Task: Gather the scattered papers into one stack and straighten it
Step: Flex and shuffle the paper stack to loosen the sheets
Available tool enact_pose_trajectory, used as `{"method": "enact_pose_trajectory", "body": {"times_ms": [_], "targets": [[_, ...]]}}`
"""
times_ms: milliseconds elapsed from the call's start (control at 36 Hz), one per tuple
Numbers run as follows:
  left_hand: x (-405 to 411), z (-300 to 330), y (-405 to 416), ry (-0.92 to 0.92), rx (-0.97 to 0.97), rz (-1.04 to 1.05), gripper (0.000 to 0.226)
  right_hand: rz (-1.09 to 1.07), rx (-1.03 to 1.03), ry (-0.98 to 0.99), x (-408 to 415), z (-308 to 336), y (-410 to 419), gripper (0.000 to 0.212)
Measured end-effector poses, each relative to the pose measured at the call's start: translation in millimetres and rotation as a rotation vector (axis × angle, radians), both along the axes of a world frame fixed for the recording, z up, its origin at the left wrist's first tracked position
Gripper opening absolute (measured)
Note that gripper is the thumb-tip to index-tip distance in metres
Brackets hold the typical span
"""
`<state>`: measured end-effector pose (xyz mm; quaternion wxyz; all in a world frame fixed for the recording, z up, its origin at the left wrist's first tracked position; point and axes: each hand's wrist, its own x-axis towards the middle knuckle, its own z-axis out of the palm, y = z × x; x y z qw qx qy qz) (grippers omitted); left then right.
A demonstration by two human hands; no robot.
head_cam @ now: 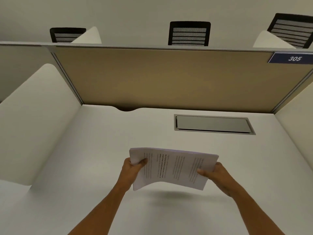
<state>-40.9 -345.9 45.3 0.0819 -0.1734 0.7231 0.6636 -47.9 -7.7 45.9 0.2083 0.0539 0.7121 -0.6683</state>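
A stack of printed white papers hangs in the air above the white desk, casting a shadow below it. My left hand grips the stack's left edge with the thumb on top. My right hand grips the right edge the same way. The sheets bow slightly upward in the middle, and their edges look roughly lined up. No loose papers lie on the desk.
A grey cable-hatch lid is set into the desk at the back right. A tan partition with a blue "305" label closes the back; white side dividers flank the desk. Black chairs stand beyond.
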Motion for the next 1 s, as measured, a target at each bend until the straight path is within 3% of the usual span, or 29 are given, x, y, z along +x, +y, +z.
{"method": "enact_pose_trajectory", "body": {"times_ms": [111, 222, 500, 861, 1000], "targets": [[3.7, -7.0, 0.0, -0.014, -0.025, 0.017, 0.026, -0.178, 0.127, 0.017, 2.7, -15.5, -17.7, 0.027], [11.9, -16.2, 3.9, 0.006, -0.022, 0.063, 0.003, -0.314, 0.173, 0.012, 12.8, -28.3, -37.6, 0.005], [25.8, -39.1, 11.7, 0.019, 0.008, 0.155, 0.025, -0.438, 0.097, -0.008, 34.9, -42.9, -59.7, 0.014], [34.7, -68.8, 27.8, 0.054, -0.019, 0.253, 0.028, -0.496, 0.150, -0.073, 40.0, -66.4, -60.8, 0.011], [33.7, -74.9, 25.3, 0.087, -0.015, 0.289, 0.025, -0.479, 0.144, -0.052, 37.8, -64.9, -61.2, 0.019]]}}
